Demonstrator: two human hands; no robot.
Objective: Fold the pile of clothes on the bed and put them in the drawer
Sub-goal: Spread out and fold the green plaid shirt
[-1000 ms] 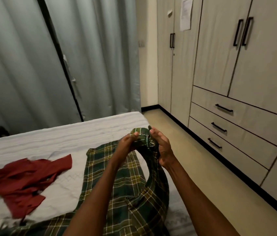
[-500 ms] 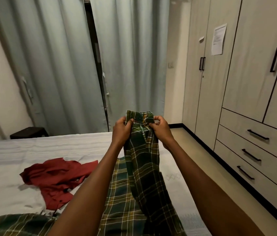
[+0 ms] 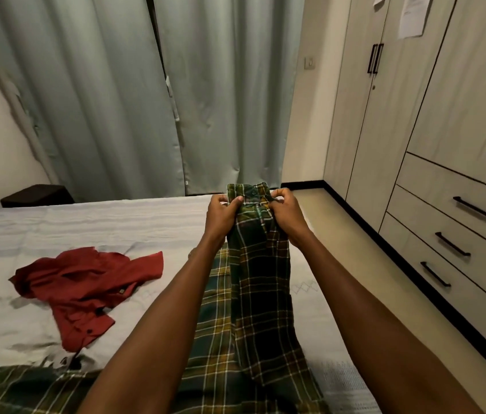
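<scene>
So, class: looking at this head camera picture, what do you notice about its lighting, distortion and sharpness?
Head view: soft, dim indoor light; faint shadows under the red shirt on the bed. Wide-angle lens bows and leans the wardrobe edges and curtains. Both hands and the plaid garment look fairly sharp; no strong glare.

Clothes on the bed, drawers closed.

A green plaid garment (image 3: 262, 282) hangs upright, its buttoned top edge raised above the bed (image 3: 116, 222) — the rest trails down onto the sheet, possibly trousers. A red shirt (image 3: 86, 282) lies crumpled and unfolded on the sheet, well apart to the left. Three drawers (image 3: 456, 234) with dark handles stand stacked at right — all shut.
</scene>
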